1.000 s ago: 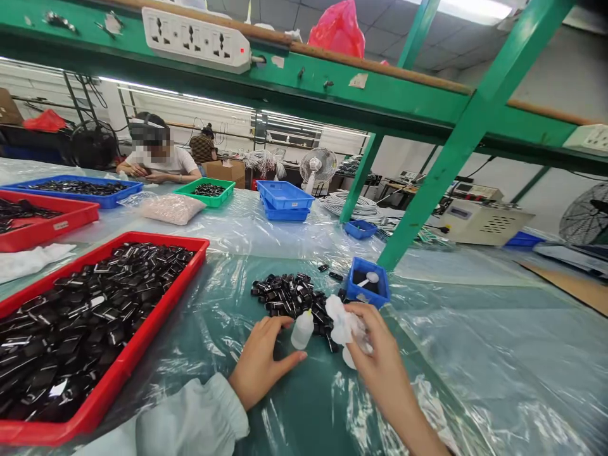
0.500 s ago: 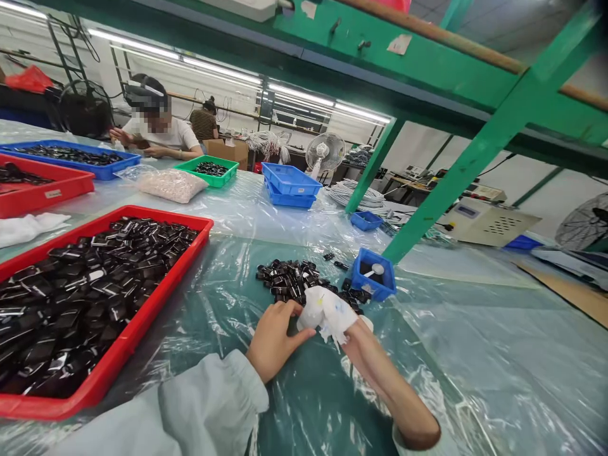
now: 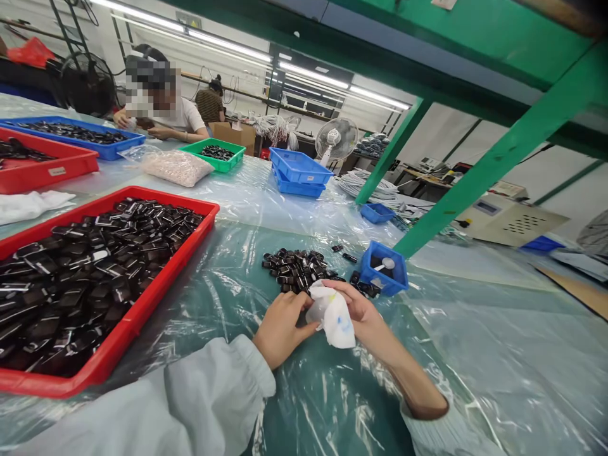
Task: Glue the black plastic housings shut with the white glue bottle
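Note:
My right hand (image 3: 365, 311) is closed on a white cloth (image 3: 340, 324) with yellow and blue marks, which hangs below the fingers. My left hand (image 3: 284, 328) pinches a whitish, see-through rounded piece (image 3: 315, 310) between thumb and fingers, and the cloth touches it. What kind of piece it is, I cannot make out. Just beyond both hands lies a pile of small glossy black plastic parts (image 3: 297, 269). A small blue bin (image 3: 399, 278) with a white spoon (image 3: 386, 263) in it stands to the right of the pile.
A big red tray (image 3: 209, 215) of black parts fills the left side. Farther back are a green tray (image 3: 232, 166), stacked blue trays (image 3: 301, 168) and a bag of pale bits (image 3: 178, 168). A green post (image 3: 475, 168) slants up on the right. A co-worker (image 3: 164, 107) sits across.
My right hand has turned, so its fingers now show behind the cloth that covered them before. The left hand keeps its pinch. The view has shifted slightly.

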Available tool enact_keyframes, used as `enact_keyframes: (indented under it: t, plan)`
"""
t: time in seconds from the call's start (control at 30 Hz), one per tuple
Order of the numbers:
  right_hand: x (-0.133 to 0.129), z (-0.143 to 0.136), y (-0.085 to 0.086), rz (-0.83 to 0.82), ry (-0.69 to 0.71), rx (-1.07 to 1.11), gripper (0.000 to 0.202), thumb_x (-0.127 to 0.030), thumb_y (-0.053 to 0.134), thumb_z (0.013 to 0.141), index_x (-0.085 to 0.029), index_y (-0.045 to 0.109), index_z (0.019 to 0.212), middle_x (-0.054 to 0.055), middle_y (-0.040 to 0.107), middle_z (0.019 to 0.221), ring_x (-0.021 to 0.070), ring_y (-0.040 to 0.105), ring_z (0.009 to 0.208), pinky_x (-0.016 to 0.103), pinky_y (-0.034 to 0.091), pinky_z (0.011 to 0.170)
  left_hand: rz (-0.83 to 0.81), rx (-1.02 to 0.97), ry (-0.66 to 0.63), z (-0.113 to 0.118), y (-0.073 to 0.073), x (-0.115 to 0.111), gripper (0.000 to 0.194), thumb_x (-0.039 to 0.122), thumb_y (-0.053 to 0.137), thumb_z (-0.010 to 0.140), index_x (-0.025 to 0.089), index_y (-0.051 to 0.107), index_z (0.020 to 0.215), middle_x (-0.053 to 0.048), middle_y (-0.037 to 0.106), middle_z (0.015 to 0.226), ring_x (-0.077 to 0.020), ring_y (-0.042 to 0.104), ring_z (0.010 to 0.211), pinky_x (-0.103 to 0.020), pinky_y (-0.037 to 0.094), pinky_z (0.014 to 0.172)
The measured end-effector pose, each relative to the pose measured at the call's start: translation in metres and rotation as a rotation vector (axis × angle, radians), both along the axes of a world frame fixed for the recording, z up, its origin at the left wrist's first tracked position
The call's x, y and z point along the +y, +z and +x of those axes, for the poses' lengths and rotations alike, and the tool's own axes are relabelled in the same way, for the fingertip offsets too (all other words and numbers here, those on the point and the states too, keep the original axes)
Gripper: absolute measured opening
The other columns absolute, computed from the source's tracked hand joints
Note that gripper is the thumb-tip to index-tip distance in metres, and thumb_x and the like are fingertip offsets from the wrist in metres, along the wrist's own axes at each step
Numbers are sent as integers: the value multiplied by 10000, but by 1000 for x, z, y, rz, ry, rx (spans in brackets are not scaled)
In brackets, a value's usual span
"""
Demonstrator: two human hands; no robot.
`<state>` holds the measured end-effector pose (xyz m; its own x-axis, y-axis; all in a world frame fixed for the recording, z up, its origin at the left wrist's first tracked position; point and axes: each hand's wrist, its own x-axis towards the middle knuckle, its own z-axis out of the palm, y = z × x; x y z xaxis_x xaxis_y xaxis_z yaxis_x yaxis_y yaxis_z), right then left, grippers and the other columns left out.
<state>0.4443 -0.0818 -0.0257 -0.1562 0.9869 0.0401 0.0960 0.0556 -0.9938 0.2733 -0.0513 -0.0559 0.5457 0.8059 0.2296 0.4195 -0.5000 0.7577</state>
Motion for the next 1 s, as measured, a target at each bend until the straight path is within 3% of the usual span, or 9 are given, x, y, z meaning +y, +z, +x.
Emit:
enact_keyframes:
  t: [0.1, 0.27, 0.43, 0.6, 0.73, 0.8, 0.9, 1.0]
  plan:
    - [-2, 0, -1, 27, 0, -62, 432, -287, 741, 699, -266, 588, 1103, 45, 632, 1178, 202, 607, 1031, 311, 479, 857, -18, -29, 4, 1, -1, 0, 156, 170, 664, 773, 147, 556, 884, -71, 601, 906, -261, 537, 894, -396, 422, 801]
    - [-5, -1, -8, 51, -23, -147, 453, -220, 776, 648, -257, 623, 1073, 36, 658, 1097, 225, 621, 965, 318, 492, 807, -88, -143, 18, -1, -4, -3, 170, 97, 622, 726, 165, 568, 872, -75, 597, 913, -285, 519, 922, -427, 396, 829]
    - [-7, -4, -15, 82, -57, -164, 513, -267, 781, 644, -257, 604, 1124, 50, 658, 1101, 251, 613, 1003, 333, 508, 808, -228, -391, 38, -6, -3, -9, 420, 191, 646, 687, 189, 513, 1085, -95, 577, 1066, -284, 507, 1007, -443, 362, 915]
    - [-6, -6, -21, 107, -69, -136, 486, -353, 777, 662, -229, 611, 1102, 67, 681, 1068, 245, 637, 975, 371, 519, 830, -555, -698, 24, -18, 7, -1, 345, 267, 423, 809, 118, 516, 1107, -164, 607, 1163, -272, 568, 1072, -444, 395, 961]
    - [-7, -3, -28, 110, -50, -104, 344, -369, 656, 818, -153, 607, 1082, 70, 679, 1035, 192, 662, 887, 397, 527, 803, -817, -858, -70, -28, 13, 8, 451, 304, 289, 873, 59, 520, 1173, -180, 621, 1211, -282, 567, 1151, -454, 413, 994]
    - [-9, -1, -31, 104, -43, -90, 285, -338, 618, 858, -144, 610, 1066, 61, 676, 1024, 178, 663, 871, 389, 529, 795, -878, -907, -97, -29, 14, 10, 465, 284, 254, 889, 51, 520, 1191, -168, 614, 1230, -264, 554, 1174, -440, 405, 1018]
    - [-13, -2, -34, 96, -41, -83, 226, -244, 658, 823, -146, 630, 1024, 46, 691, 985, 173, 664, 858, 379, 520, 805, -905, -923, -108, -29, 15, 9, 456, 289, 235, 929, 72, 545, 1184, -143, 626, 1223, -251, 548, 1182, -435, 389, 1037]
    - [-15, -4, -36, 92, -49, -81, 271, -93, 667, 744, -184, 656, 999, 22, 712, 966, 176, 666, 859, 333, 512, 799, -875, -891, -90, -26, 16, 1, 366, 315, 399, 929, 102, 580, 1166, -121, 640, 1208, -263, 534, 1192, -422, 365, 1047]
